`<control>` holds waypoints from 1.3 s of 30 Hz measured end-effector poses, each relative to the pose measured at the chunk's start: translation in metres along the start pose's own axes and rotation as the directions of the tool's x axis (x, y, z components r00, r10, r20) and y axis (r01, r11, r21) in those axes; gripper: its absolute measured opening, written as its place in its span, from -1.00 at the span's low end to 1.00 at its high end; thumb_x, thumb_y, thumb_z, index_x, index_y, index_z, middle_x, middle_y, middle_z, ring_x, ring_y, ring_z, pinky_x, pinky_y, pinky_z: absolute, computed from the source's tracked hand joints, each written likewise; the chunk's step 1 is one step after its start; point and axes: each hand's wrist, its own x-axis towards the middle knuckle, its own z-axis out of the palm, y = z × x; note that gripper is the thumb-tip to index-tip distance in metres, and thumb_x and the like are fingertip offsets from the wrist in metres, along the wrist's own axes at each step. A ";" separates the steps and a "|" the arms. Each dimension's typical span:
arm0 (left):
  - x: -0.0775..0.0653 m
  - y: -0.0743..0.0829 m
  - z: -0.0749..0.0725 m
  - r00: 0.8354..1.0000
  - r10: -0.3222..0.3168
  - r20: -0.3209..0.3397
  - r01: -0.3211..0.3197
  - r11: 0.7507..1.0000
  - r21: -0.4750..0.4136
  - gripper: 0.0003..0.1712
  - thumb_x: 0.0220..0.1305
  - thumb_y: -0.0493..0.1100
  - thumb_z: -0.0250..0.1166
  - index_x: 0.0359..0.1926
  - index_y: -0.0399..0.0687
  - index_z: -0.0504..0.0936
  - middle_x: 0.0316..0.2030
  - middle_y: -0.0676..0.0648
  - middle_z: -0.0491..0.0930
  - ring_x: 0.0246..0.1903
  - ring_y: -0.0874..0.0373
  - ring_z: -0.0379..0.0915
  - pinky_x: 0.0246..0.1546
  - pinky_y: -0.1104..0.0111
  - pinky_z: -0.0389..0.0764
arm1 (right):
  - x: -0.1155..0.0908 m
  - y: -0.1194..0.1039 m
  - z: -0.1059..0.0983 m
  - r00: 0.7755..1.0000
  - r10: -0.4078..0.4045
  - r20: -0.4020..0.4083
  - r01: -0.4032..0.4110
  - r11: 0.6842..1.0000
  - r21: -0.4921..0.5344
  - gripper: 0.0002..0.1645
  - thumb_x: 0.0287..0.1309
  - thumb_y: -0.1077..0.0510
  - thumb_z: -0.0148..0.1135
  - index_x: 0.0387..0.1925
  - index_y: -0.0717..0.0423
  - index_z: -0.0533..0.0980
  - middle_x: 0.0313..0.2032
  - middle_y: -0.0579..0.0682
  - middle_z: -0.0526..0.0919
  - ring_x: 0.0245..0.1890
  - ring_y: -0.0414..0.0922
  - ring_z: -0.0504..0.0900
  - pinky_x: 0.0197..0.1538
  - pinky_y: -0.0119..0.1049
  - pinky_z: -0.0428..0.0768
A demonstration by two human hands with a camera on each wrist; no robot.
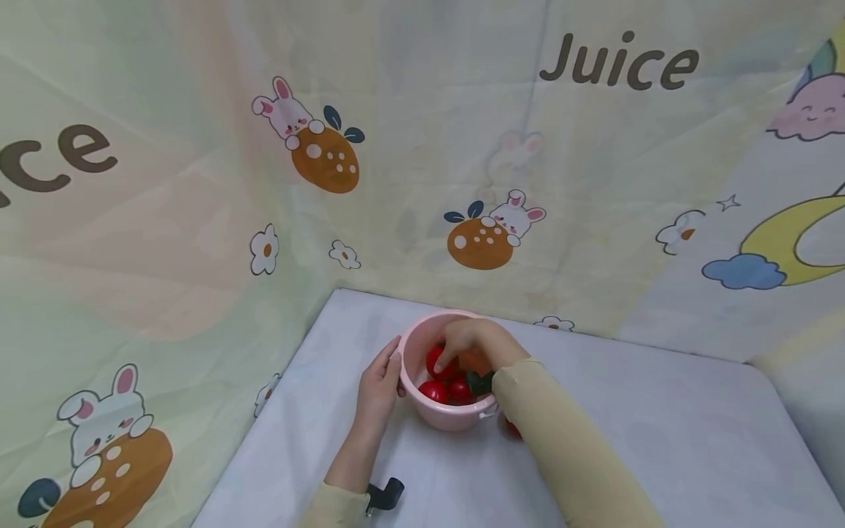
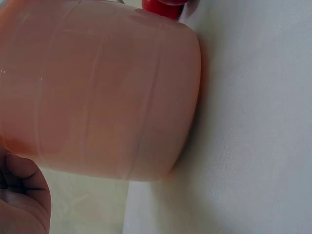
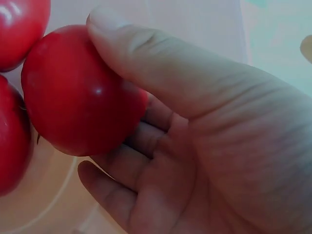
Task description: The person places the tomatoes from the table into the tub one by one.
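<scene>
A pink bucket (image 1: 444, 416) stands on the white table, with several red tomatoes inside. My left hand (image 1: 379, 381) grips its left side by the rim; in the left wrist view only part of that hand (image 2: 24, 195) shows, beside the bucket's wall (image 2: 107, 92). Reaching in over the right rim, my right hand (image 1: 470, 339) holds a tomato (image 1: 441, 362). The right wrist view shows the thumb across the top of this tomato (image 3: 80, 92) and fingers curled beneath it. Two other tomatoes (image 3: 7, 136) lie against or close to it.
Another tomato (image 1: 512, 428) sits on the table right of the bucket, partly hidden by my right sleeve (image 1: 561, 440). The white tabletop (image 1: 660, 418) meets a printed cloth backdrop (image 1: 409, 132) at its back and left edges. A dark wrist mount (image 1: 386, 496) sticks out from my left sleeve.
</scene>
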 end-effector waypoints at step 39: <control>0.001 -0.007 0.000 0.996 0.087 0.019 -0.087 0.996 -0.013 -0.56 0.42 0.24 0.10 0.29 0.56 0.44 -0.13 -0.21 0.61 -0.48 0.06 0.45 -0.41 0.44 0.59 | -0.171 0.077 -0.047 0.858 -0.445 -0.256 0.426 0.895 -0.128 -0.31 0.17 -0.14 0.35 0.32 -0.15 0.43 0.30 -0.02 0.50 0.35 0.08 0.43 0.15 -0.02 0.61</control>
